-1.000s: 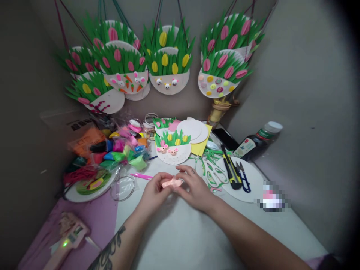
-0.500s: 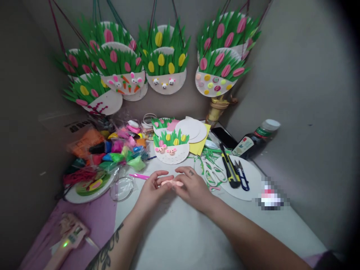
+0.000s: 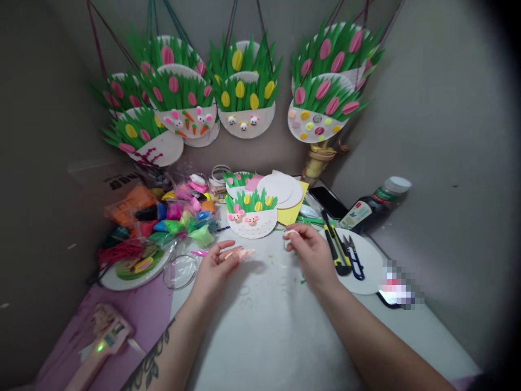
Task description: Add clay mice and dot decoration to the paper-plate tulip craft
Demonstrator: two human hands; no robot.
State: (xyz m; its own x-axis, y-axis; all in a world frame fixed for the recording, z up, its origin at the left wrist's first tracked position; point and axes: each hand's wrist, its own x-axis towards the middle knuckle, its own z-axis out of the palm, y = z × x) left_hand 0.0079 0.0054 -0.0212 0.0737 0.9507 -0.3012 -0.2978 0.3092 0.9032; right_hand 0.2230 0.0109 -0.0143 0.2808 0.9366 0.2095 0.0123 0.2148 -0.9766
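My left hand (image 3: 220, 263) is closed on a small packet of pale pink modelling clay (image 3: 243, 253), its end sticking out past the fingertips. To the right, my right hand (image 3: 311, 252) pinches a small pale piece (image 3: 291, 233) between thumb and forefinger; its kind is not clear. The two hands are apart above the white table (image 3: 260, 326). Behind them stands a paper-plate basket (image 3: 252, 225) with green paper grass, yellow tulips and two pink animal faces. A pink pen (image 3: 199, 253) lies partly hidden behind my left hand.
Colourful clay packets (image 3: 183, 214) pile up at the left, near a glue gun (image 3: 108, 336). A cutter (image 3: 337, 250) and thread snips (image 3: 354, 258) rest on a white plate (image 3: 372, 266) at the right. A dark bottle (image 3: 372, 206) stands behind. Decorated paper-plate baskets (image 3: 246, 122) hang on the wall.
My hands were together at the pale pink clay and have now parted. The right hand has moved right with a pale piece, covering the place where white scissors lay. The left hand keeps the packet.
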